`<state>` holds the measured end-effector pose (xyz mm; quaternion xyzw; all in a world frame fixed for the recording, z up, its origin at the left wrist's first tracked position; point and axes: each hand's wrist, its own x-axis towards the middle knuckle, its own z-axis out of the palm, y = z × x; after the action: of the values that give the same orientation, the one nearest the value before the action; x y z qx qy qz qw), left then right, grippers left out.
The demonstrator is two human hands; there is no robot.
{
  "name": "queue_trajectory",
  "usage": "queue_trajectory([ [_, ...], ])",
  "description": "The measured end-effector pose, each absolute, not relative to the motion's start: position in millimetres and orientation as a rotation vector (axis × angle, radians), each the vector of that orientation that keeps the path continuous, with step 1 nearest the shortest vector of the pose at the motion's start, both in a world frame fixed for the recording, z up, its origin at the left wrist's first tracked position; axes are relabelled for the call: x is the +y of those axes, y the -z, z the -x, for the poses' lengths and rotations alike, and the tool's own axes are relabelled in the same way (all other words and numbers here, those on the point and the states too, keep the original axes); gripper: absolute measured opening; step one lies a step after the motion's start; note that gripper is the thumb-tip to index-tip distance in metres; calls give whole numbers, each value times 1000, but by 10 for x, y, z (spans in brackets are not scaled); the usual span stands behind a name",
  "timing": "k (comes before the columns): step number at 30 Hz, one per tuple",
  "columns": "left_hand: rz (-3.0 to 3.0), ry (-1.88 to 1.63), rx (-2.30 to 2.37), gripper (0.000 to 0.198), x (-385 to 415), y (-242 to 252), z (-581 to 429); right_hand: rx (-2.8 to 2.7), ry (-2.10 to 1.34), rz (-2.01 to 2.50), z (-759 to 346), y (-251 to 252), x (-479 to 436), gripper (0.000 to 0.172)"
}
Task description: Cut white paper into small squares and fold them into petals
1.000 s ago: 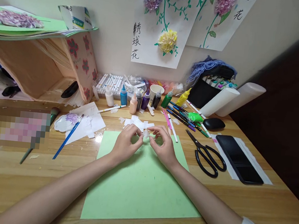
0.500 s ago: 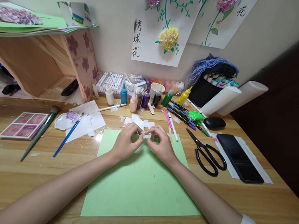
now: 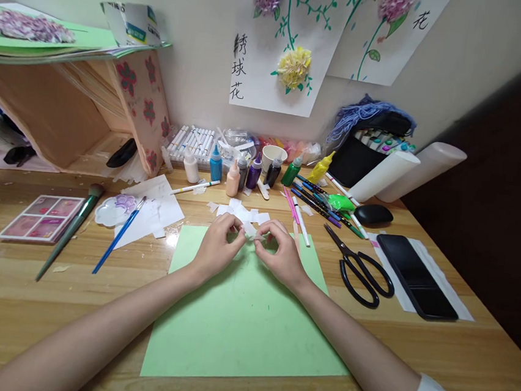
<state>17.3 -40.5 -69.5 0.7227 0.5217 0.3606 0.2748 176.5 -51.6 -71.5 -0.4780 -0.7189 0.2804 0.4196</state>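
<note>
My left hand [image 3: 219, 245] and my right hand [image 3: 280, 254] meet over the far edge of a light green sheet [image 3: 241, 323] on the wooden desk [image 3: 48, 298]. Both pinch one small white paper piece [image 3: 251, 231] between fingertips, fingers curled. Just beyond the hands lies a scatter of small white paper squares [image 3: 240, 211].
Black scissors [image 3: 360, 271] and a black phone [image 3: 416, 275] lie to the right. Paint bottles [image 3: 244, 172], a paper cup [image 3: 273, 157] and pens [image 3: 319, 204] line the back. A blue brush [image 3: 118, 237], white palette [image 3: 112, 211], green brush [image 3: 69, 232] and colour palette [image 3: 41, 217] lie left.
The hands have drawn slightly closer together and shifted a little toward me, working the small paper piece; nothing else has moved.
</note>
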Motion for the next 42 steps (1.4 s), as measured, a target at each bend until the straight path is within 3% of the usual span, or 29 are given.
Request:
queue_trajectory([
  [7,-1931,-962,1399,12,-407,661,-149,-1800,-561,1396,-1786,759,-528,6],
  [12,-2099,-878,1440,11,-447,673,-169,-1775,-338,1478,-1865,815,-475,20],
  [23,-2037,-1025,1706,16,-441,716,-147,-1993,-28,1590,-1974,883,-339,9],
  [31,-2226,-916,1341,10,-468,679,-161,-1843,-185,1409,-1981,820,-376,5],
  [42,-2231,-907,1321,12,-458,673,-164,-1856,-432,1254,-1931,791,-422,3],
])
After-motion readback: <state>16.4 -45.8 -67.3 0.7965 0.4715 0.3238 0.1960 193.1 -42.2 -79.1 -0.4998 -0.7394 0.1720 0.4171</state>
